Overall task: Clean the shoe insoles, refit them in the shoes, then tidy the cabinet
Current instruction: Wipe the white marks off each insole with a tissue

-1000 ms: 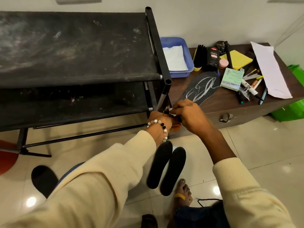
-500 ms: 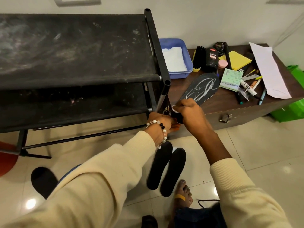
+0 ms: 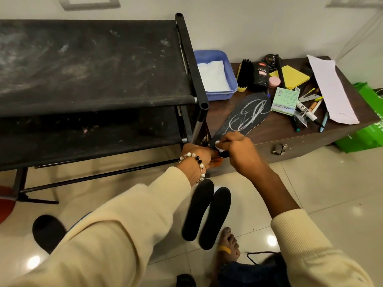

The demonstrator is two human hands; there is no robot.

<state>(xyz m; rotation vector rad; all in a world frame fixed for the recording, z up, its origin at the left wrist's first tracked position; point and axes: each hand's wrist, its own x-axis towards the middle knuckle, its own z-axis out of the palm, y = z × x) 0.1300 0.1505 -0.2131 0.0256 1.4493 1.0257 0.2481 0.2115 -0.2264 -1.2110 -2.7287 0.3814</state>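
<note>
A dark insole point(image 3: 246, 114) scrawled with white chalk-like lines lies across the front left corner of the brown cabinet point(image 3: 300, 141), its heel end over the edge. My left hand point(image 3: 199, 156), with a bead bracelet, grips that heel end from below. My right hand point(image 3: 238, 150) pinches a small white piece point(image 3: 280, 146) against the insole's heel. Two plain black insoles point(image 3: 207, 216) lie side by side on the floor tiles below my hands. Another black insole point(image 3: 47, 233) lies on the floor at the lower left.
A black fabric shoe rack point(image 3: 93, 65) stands at the left. On the cabinet are a blue tub point(image 3: 228, 65) with white tissue, a brush point(image 3: 242, 75), a black polish bottle point(image 3: 261, 76), yellow notes point(image 3: 294, 76), pens and paper. A green bag point(image 3: 369, 125) stands at the right. My bare foot point(image 3: 228, 243) rests on the floor.
My right hand has shifted slightly up along the insole's heel with the white piece. My left hand keeps its hold.
</note>
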